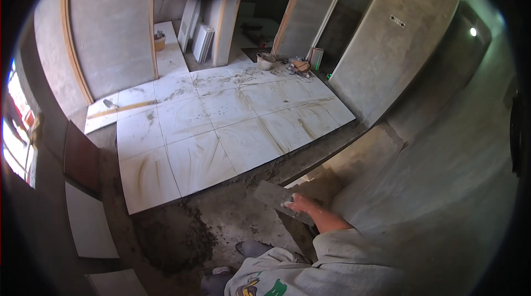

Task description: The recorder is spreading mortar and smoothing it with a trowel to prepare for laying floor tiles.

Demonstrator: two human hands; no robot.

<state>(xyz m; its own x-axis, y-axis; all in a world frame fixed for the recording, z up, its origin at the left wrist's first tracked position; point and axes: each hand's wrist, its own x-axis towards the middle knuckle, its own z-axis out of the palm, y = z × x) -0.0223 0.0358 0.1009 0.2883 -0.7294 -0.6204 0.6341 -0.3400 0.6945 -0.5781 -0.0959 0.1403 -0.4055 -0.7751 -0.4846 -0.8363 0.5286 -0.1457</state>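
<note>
- The right hand (298, 203), at five o'clock, is clamped on the edge of a flat grey plate (271, 195); the left hand is out of view, so its state cannot be told.
- That plate, thin, straight-edged and roughly rectangular, sits near six o'clock, above the rough ground between the tiled floor and the right-hand wall.
- Largest of all, the wall (442, 174) from three to four o'clock is grey, smooth and cloudy.
- The tiled floor (238, 116) fills the middle: pale rectangular slabs with thin dark joints, streaked with brown smears.
- At seven o'clock lies a dark, crumbly mortar patch (177, 235), close to the tiled edge.
- A loose pale tile (91, 221) stands at eight o'clock along the left side.
- A stack of pale slabs (203, 44) leans upright at eleven.
- A long wooden strip (130, 107) lies across the tiles just past nine.
- Towards twelve, a pale bucket (265, 62) stands on the tiles, with a brownish bundle (299, 66) beside it at one, near the doorway.
- Smallest, a dark tool (108, 103) rests by the strip.
</note>
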